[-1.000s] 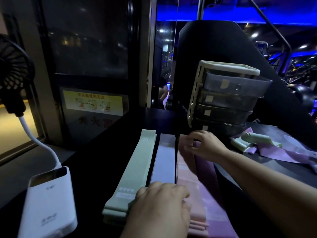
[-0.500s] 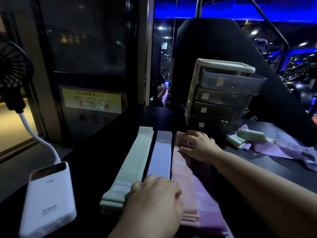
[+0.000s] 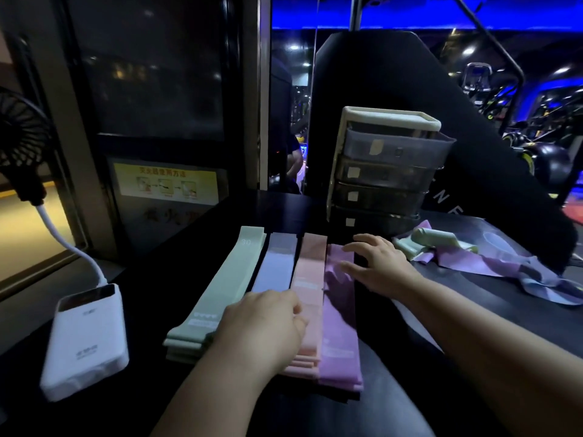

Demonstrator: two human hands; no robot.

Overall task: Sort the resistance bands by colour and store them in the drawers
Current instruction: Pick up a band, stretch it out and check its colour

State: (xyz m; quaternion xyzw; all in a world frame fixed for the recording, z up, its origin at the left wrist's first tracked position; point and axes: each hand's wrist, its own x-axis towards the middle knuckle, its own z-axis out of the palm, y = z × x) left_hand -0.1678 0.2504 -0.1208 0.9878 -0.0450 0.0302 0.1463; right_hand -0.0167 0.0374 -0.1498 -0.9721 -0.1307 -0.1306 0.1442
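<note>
dark counter (image 3: 189, 279); purple band (image 3: 339, 326) now lies flattened beside the pink stack (image 3: 309, 272); right hand (image 3: 378, 266) spread flat on its far end, left hand (image 3: 262, 326) loosely curled on near ends; loose bands (image 3: 457, 257) wait by the drawers (image 3: 385, 171)

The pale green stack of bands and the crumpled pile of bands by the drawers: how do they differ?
The pale green stack of flat bands lies straight and squared up; the crumpled pile is a loose tangle. The green stack is one colour; the pile mixes green, purple and grey-blue. The stack lies in front and left of the grey drawer unit; the pile lies to its right. Both rest on the dark table.
</note>
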